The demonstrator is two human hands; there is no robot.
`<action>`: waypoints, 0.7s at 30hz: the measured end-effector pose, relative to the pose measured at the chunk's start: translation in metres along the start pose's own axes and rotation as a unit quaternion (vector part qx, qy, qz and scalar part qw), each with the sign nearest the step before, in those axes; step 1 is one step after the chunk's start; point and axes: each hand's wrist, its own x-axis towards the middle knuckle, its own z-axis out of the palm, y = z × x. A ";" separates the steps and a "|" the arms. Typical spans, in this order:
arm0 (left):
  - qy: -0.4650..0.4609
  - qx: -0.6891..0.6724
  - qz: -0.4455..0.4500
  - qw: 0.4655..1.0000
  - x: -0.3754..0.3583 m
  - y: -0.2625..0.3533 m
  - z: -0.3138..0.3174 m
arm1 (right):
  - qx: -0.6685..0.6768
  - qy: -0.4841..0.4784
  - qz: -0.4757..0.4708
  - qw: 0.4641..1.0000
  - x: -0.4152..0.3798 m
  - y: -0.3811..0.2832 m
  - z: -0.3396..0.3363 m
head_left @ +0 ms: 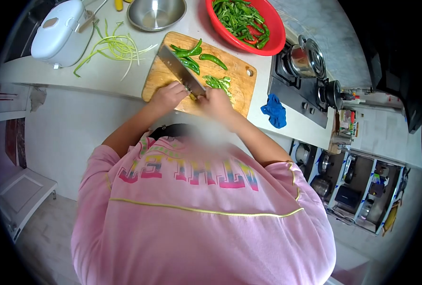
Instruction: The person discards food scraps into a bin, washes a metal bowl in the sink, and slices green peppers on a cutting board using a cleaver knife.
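Note:
My right hand (pixel 216 102) is closed around the handle end of a kitchen knife (pixel 181 70), whose broad blade points up and left across a wooden cutting board (pixel 243 97). Against the blade's left side, my left hand (pixel 169 98) is closed, its fingertips on the board's near edge. What those fingers hold is too small to make out; a small yellowish bit shows beside them. Behind the blade lie several whole green peppers (pixel 213 61). Sliced green pepper (pixel 218 83) sits just beyond my right hand.
A red basin (pixel 280 35) of cut green peppers stands behind the board. Further left are a steel bowl (pixel 157 15), some long green stems (pixel 113 46) and a white appliance (pixel 61 33). To the right, a blue cloth (pixel 274 111) lies beside a stove (pixel 287 90) with a steel pot (pixel 307 59).

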 end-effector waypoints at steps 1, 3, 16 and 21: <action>-0.011 -0.015 -0.001 1.000 0.001 -0.001 -0.001 | 0.038 0.019 0.011 0.999 -0.004 0.006 -0.001; 0.049 -0.036 -0.028 0.998 0.009 0.001 -0.001 | 0.113 0.050 0.031 0.992 -0.012 0.005 -0.015; 0.082 -0.033 -0.165 0.982 -0.013 0.005 0.014 | 0.021 -0.042 0.024 0.999 -0.027 0.003 -0.042; 0.083 -0.014 -0.138 0.987 -0.013 0.005 0.013 | -0.010 -0.053 0.003 0.999 -0.027 0.007 -0.038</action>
